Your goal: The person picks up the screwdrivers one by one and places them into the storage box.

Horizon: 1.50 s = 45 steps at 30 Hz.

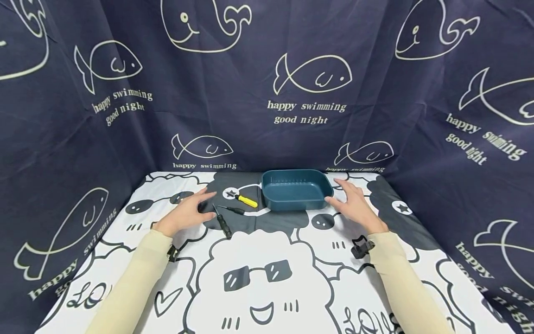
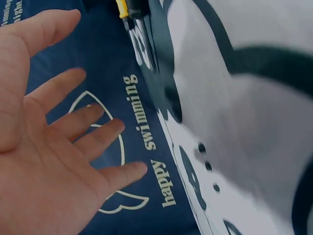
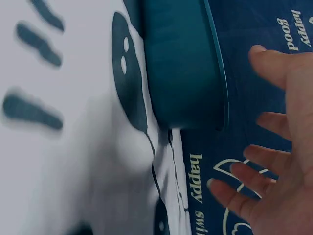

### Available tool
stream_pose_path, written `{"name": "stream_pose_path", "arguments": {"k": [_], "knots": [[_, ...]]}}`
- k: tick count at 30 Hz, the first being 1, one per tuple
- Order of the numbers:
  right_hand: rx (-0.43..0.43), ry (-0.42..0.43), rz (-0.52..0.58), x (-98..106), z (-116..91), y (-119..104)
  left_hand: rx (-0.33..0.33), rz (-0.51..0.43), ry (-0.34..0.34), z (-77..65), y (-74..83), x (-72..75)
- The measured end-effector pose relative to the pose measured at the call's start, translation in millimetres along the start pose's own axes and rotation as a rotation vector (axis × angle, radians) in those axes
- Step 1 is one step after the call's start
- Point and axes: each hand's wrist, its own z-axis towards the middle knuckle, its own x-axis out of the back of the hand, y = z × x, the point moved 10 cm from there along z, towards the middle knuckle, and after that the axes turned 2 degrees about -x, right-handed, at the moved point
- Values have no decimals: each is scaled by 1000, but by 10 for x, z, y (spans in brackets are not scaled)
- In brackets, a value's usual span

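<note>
A dark teal rectangular bin (image 1: 292, 204) stands at the back of the table, also large in the right wrist view as a teal wall (image 3: 186, 68). My right hand (image 1: 354, 206) is just off its right end, fingers spread and holding nothing. Left of the bin lie a yellow-handled screwdriver (image 1: 247, 201), a black-handled screwdriver (image 1: 236, 210) and another black-handled screwdriver (image 1: 224, 226) nearer me. Beside them on the left hovers my left hand (image 1: 185, 215), its fingers apart and palm bare in the left wrist view.
A white cloth with black cartoon drawings (image 1: 258, 250) covers the table. Dark blue fabric (image 1: 250, 93) printed with fish and lettering hangs behind and along both sides. Each wrist carries a small black camera mount, one showing at the right wrist (image 1: 362, 247).
</note>
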Motion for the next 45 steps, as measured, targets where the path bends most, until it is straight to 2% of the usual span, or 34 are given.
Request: {"name": "stream_pose_path", "arguments": {"k": [5, 9, 14, 21, 26, 31, 45], "knots": [[40, 60, 9, -66, 25, -27, -51, -62, 7, -9, 112, -78], [98, 97, 40, -73, 31, -88, -37, -60, 22, -12, 114, -75], [158, 144, 51, -63, 40, -161, -25, -63, 18, 50, 78, -119], [148, 155, 49, -101, 52, -140, -9, -62, -10, 100, 64, -219], [131, 147, 51, -137, 57, -111, -17, -49, -13, 86, 32, -236], [127, 137, 62, -141, 72, -123, -18, -37, -47, 111, 15, -262], [151, 146, 56, -126, 69, -180, -34, -7, -89, 124, 64, -310]]}}
